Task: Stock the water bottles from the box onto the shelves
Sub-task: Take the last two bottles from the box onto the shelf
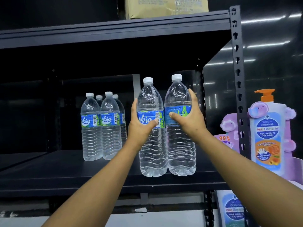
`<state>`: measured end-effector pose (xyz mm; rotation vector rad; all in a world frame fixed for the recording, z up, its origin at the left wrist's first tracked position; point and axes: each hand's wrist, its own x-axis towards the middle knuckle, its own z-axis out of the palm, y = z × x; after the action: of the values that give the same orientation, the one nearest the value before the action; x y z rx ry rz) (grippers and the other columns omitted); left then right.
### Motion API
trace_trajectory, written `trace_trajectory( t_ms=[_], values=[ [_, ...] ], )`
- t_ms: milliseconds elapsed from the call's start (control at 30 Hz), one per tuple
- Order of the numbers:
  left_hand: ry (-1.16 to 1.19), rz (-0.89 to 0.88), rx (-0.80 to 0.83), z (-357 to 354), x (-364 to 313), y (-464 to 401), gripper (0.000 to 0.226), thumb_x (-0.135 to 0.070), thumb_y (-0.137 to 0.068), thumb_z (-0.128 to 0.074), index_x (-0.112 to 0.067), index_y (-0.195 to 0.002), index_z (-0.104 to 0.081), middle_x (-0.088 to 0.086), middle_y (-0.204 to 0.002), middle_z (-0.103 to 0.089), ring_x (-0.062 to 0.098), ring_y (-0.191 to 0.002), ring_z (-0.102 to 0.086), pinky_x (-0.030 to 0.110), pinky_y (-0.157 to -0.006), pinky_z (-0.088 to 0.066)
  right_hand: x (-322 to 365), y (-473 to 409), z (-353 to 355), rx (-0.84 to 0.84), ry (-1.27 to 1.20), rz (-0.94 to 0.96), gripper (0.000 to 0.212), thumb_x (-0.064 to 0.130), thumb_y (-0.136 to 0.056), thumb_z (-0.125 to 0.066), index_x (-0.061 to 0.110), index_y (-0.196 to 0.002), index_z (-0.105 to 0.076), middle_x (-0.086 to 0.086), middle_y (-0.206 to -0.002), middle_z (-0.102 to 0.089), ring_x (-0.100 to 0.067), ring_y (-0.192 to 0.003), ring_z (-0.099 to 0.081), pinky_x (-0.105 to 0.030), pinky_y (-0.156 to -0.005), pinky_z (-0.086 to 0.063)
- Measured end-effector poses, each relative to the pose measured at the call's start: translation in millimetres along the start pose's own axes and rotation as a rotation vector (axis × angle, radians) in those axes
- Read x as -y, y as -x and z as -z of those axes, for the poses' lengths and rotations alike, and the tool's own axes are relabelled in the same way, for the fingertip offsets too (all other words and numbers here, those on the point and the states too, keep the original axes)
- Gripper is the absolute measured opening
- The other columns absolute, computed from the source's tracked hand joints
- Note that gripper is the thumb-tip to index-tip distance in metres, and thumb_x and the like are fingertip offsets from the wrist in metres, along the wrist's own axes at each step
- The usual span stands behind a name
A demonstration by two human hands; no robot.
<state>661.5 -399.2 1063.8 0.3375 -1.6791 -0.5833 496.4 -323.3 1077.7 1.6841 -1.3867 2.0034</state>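
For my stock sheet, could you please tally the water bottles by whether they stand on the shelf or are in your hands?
Standing on the shelf: 4 water bottles
In the left hand: 1
In the right hand: 1
Total: 6

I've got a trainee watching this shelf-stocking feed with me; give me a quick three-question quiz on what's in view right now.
1. True or false: each hand grips its own water bottle.
2. How many bottles already stand in the group at the back of the shelf?
A) two B) four C) six
3. Fill in: the cardboard box sits on the shelf ____ the one being stocked.

Key
1. True: the left hand holds the left bottle, the right hand holds the right bottle.
2. B: four in the standing group.
3. Above.
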Motion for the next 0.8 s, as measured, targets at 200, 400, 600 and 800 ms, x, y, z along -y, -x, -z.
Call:
trace_trajectory(
  t_ms=[200, 400, 600, 800],
  values=[
    [0.002, -0.018, 0.017, -4.7, 24.4, -13.2, 0.091, -0.010, -0.087, -0.069, -0.028, -0.155, -0.010, -0.038, -0.122, -0.026, -0.045, -0.088, -0.029, -0.013, -0.071, -0.026, -17.4, -8.9, -7.8, 0.013, 0.035, -0.016, 0.097, 0.027, -0.080, -0.077, 0.037, -0.152, -0.013, 0.024, -0.124, -0.047, 0.016, -0.097, -0.052, -0.001, -0.081, -0.034],
    [0.011, -0.027, 0.023, -6.8, 42.3, -23.3, 0.090, -0.012, -0.087, -0.069, -0.031, -0.154, -0.011, -0.041, -0.122, -0.033, -0.035, -0.098, -0.041, 0.002, -0.083, -0.035, -27.9, -15.7, -15.7, 0.012, 0.047, -0.018, 0.095, 0.028, -0.082, -0.075, 0.038, -0.153, -0.012, 0.016, -0.139, -0.038, 0.003, -0.112, -0.044, -0.015, -0.091, -0.031],
    [0.023, -0.015, 0.014, -10.8, 50.2, -28.7, 0.090, -0.006, -0.087, -0.068, -0.028, -0.154, -0.012, -0.051, -0.108, -0.035, -0.032, -0.096, -0.046, -0.004, -0.079, -0.036, -40.1, -22.6, -21.3, 0.009, 0.059, -0.030, 0.097, 0.034, -0.080, -0.075, 0.044, -0.151, -0.010, 0.006, -0.150, -0.039, -0.013, -0.128, -0.044, -0.025, -0.098, -0.034],
    [0.021, -0.014, 0.022, -9.8, 54.3, -29.1, 0.090, -0.010, -0.088, -0.068, -0.029, -0.155, -0.010, -0.051, -0.109, -0.034, -0.033, -0.096, -0.045, -0.003, -0.080, -0.035, -39.9, -21.6, -21.7, 0.012, 0.049, -0.027, 0.097, 0.032, -0.081, -0.075, 0.042, -0.152, -0.010, 0.008, -0.146, -0.040, -0.009, -0.122, -0.045, -0.025, -0.097, -0.035]
  ],
)
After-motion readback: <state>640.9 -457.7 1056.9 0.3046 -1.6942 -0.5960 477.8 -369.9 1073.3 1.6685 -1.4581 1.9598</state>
